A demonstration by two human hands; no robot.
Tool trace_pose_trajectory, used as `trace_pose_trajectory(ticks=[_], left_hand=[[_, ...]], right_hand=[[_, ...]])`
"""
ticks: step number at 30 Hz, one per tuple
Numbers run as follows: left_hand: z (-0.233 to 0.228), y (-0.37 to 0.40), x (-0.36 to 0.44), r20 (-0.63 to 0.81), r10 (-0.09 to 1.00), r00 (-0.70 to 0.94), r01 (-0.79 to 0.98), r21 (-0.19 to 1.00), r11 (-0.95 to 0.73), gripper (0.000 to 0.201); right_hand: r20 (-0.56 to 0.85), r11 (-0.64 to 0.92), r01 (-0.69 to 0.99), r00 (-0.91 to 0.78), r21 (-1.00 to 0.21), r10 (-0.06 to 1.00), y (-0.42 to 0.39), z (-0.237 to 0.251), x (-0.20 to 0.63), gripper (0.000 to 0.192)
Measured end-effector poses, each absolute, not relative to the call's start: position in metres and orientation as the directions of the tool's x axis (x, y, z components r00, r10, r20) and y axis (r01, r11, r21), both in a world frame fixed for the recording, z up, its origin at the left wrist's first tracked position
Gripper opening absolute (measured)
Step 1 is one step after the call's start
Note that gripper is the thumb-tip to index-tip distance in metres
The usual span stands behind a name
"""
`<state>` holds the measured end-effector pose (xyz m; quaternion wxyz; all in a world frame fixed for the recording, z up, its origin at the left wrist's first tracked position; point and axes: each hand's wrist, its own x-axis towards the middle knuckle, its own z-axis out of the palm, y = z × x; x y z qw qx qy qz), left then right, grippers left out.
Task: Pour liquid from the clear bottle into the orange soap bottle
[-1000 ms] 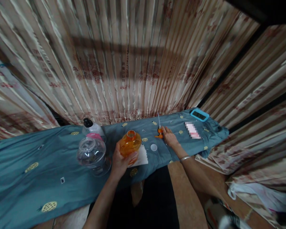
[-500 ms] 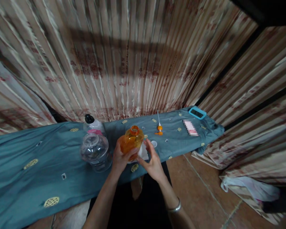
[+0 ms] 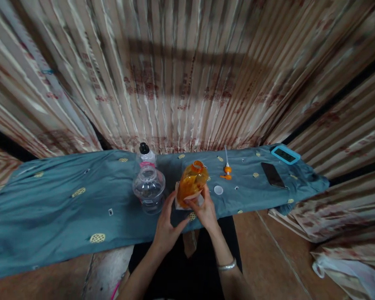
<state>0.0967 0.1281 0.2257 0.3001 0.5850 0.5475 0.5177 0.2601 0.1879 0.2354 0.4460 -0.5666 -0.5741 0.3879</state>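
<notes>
I count two bottles here, one orange bottle (image 3: 190, 183) and one black-topped bottle (image 3: 146, 156); one clear jar (image 3: 149, 186), one orange pump (image 3: 227, 170), one white disc (image 3: 218, 190), one white sheet (image 3: 178, 205), one phone (image 3: 273, 175), one blue-framed display (image 3: 286, 154), one bracelet (image 3: 227, 265); and two hands, one left hand (image 3: 167, 229), one right hand (image 3: 208, 213).

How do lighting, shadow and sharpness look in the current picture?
Head view: dim light, with a broad shadow band across the curtain, whose folds fan outward; head view: small glints on the clear jar; head view: orange bottle distinct in outline, fine detail soft.
</notes>
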Motion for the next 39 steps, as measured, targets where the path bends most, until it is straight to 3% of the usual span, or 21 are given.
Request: trace_pose_trajectory(ticks=[4,7,9,12,16,21,26,30,32,35,37,39], left_hand=[[0.219,0.076,0.059,0.253,0.952,-0.173,0.392,0.904,-0.169,0.039],[0.214,0.061,0.028,0.241,0.909,-0.339,0.422,0.903,-0.081,0.037],[0.211,0.069,0.012,0.253,0.849,-0.465,0.426,0.904,-0.036,0.051],[0.208,0.099,0.002,0.320,0.785,-0.531,0.398,0.912,-0.102,0.091],[0.211,0.140,0.011,0.214,0.861,-0.461,0.294,0.952,-0.079,0.112],[0.223,0.161,0.027,0.162,0.858,-0.488,0.314,0.949,0.000,0.090],[0.231,0.161,0.031,0.156,0.837,-0.525,0.291,0.957,0.004,0.068],[0.241,0.141,0.030,0.116,0.848,-0.517,0.274,0.961,0.035,0.060],[0.249,0.123,0.030,0.077,0.884,-0.460,0.267,0.962,0.054,0.053],[0.262,0.095,0.038,0.049,0.954,-0.295,0.264,0.964,0.032,0.039],[0.268,0.081,0.052,-0.011,0.986,-0.164,0.197,0.979,0.044,0.039],[0.273,0.074,0.072,-0.021,0.989,-0.143,0.105,0.994,0.036,0.044]], right_hand=[[0.026,0.019,0.329,0.018,-0.944,0.999,0.186,0.244,0.260,0.103],[0.005,0.004,0.352,0.002,-0.936,1.000,0.187,0.247,0.259,0.098],[0.001,0.000,0.359,0.002,-0.933,1.000,0.189,0.247,0.258,0.096],[0.000,-0.013,0.368,0.036,-0.930,0.999,0.193,0.246,0.254,0.090],[0.003,-0.030,0.388,0.084,-0.921,0.996,0.199,0.245,0.251,0.079],[0.021,-0.012,0.395,0.080,-0.918,0.997,0.201,0.243,0.251,0.079],[0.120,0.086,0.398,0.063,-0.914,0.991,0.184,0.236,0.259,0.110],[0.194,0.139,0.408,0.095,-0.902,0.976,0.139,0.231,0.268,0.098],[0.112,0.095,0.331,0.032,-0.939,0.993,0.109,0.227,0.270,0.082],[-0.061,-0.064,-0.021,-0.101,-0.998,0.993,0.073,0.220,0.268,0.062],[-0.134,-0.192,-0.276,-0.217,-0.942,0.967,0.060,0.217,0.264,0.055],[-0.137,-0.316,-0.534,-0.348,-0.784,0.927,0.057,0.215,0.261,0.054]])
